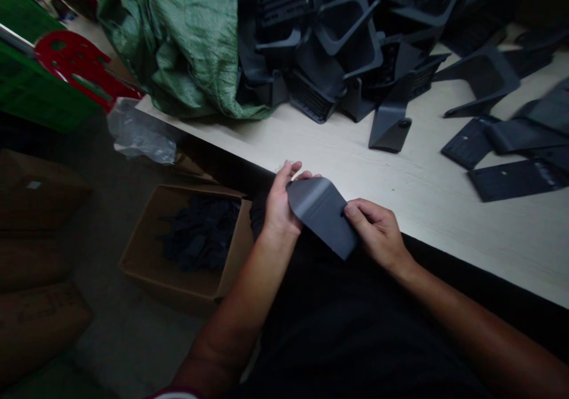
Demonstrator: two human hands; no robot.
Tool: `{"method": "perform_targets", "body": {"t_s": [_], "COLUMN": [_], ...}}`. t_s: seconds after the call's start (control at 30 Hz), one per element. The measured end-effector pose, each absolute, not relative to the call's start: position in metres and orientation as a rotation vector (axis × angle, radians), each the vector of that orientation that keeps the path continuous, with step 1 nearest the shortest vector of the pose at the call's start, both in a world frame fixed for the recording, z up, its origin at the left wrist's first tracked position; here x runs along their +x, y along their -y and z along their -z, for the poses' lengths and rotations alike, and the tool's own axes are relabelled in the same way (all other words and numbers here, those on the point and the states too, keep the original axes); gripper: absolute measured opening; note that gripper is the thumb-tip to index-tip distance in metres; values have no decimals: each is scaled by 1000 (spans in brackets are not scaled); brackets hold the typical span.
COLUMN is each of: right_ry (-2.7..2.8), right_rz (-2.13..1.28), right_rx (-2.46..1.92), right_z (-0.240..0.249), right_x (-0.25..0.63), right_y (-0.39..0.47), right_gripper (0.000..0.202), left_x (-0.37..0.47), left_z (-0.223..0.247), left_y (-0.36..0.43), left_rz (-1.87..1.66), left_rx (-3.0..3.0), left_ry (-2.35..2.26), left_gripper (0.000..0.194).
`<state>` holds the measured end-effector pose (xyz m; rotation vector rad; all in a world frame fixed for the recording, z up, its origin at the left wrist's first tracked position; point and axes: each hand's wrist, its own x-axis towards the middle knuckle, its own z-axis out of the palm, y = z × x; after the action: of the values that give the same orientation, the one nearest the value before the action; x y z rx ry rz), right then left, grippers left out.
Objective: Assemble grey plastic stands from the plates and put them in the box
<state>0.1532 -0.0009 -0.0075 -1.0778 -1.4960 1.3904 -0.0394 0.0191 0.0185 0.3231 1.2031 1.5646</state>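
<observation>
A dark grey bent plastic part [322, 212] is held between my two hands at the table's front edge, its smooth face up. My left hand [282, 203] is closed around its upper left end, with most of the fingers hidden behind it. With thumb and fingers, my right hand [376, 227] pinches the part's right edge, near a small dark notch or hole. On the table beyond, a similar grey part [391, 123] stands apart from a large heap of such parts [338, 49].
The pale table [427, 185] carries more loose parts [515, 179] at right. A green woven sack [191, 43] lies at its left end. On the floor stands an open cardboard box [133, 254] with dark pieces. A red plastic stool [75, 64] and stacked cartons [35, 257] are at left.
</observation>
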Motion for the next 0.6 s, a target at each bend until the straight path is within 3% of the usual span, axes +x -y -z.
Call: {"method": "perform_targets", "body": {"t_s": [0.13,0.23,0.3,0.6], "right_ry": [1512,1511,1497,1565], "right_rz": [-1276,-1277,-1270,-1538], "right_rx": [-1106,-1117,-1124,-1099], "right_z": [-3,-14,-19,-27], "right_x": [156,158,156,155], "right_y": [-7,-13,-14,-39], "right_gripper": [32,37,40,61], "left_x": [-50,-54,-54,-62], "left_z": [-20,-33,-38,-31], "left_y": [-18,-14,-13,-9], "left_rz": [-1600,-1424,-1337,-1271], "left_rx": [881,1161,1242,1203], "left_ry": [-1363,-1305,-1267,-1329], "left_gripper": [32,40,48,40]}}
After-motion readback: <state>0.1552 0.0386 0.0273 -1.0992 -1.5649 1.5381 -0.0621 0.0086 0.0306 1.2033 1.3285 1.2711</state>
